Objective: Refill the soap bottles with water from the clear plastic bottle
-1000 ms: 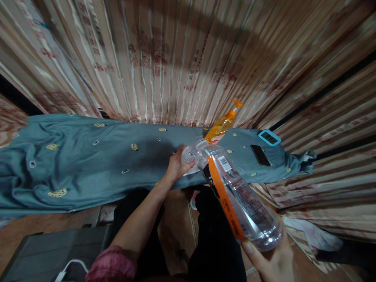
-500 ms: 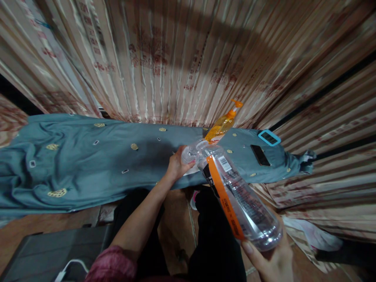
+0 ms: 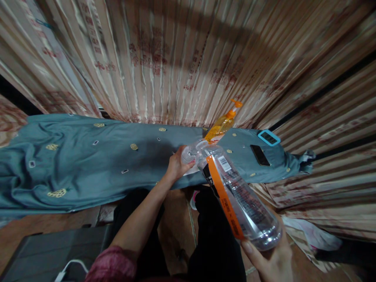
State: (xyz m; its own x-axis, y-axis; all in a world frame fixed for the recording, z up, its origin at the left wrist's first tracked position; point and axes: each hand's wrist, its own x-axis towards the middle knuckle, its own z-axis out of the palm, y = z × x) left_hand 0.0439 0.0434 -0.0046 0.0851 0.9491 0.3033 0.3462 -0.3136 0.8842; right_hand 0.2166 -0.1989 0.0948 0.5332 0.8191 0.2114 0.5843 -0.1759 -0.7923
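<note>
A large clear plastic bottle (image 3: 243,196) with an orange and black label lies tilted in the air, its neck pointing up and left. My right hand (image 3: 272,254) is closed round its base, thumb against the lower side. My left hand (image 3: 176,166) is closed on a smaller clear plastic container (image 3: 189,153), which meets the large bottle's mouth. Whether this container is a cup or a small bottle I cannot tell. Just behind them stands a pump bottle (image 3: 221,128) of yellow liquid with an orange pump head. A white sheet (image 3: 192,170) shows partly below the container.
A teal cloth with pineapple prints (image 3: 96,164) covers the long surface. On its right lie a black phone (image 3: 260,155) and a blue-framed digital clock (image 3: 268,138). Patterned curtains (image 3: 164,58) hang behind. At lower left is a dark grey box-like thing (image 3: 58,250) with a white cable (image 3: 75,262).
</note>
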